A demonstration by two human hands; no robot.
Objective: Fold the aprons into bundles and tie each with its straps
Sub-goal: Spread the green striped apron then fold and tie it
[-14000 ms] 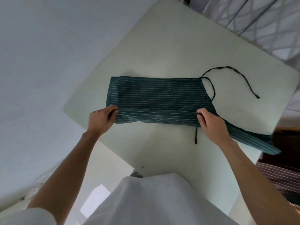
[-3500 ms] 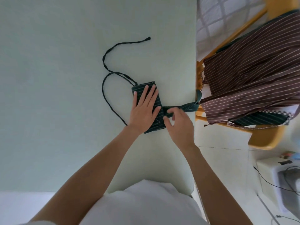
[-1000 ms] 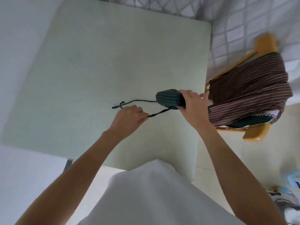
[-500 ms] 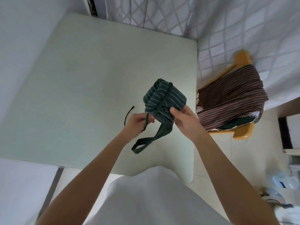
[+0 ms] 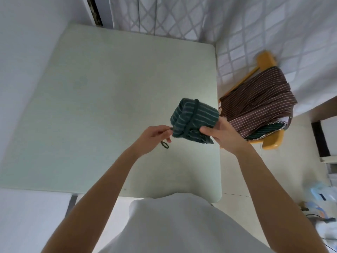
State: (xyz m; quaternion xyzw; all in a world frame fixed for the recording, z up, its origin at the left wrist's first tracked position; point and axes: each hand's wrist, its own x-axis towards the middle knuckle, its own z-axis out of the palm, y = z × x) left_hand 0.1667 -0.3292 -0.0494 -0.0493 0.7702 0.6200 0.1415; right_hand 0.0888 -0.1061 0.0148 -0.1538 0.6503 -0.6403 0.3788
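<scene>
While the right hand [image 5: 221,136] is gripping the green bundle [image 5: 195,119] above the desk [image 5: 109,88] near its right edge, the left hand [image 5: 152,138] is pinching the strap [image 5: 191,117] end beside it. Soft, light cloth like this is likely springing open if released, so holding across the roll and keeping the thin strap taut looks wise. Open desk is lying to the left; to the right, more aprons [image 5: 259,105] are hanging over a chair [image 5: 269,141] just past the edge.
</scene>
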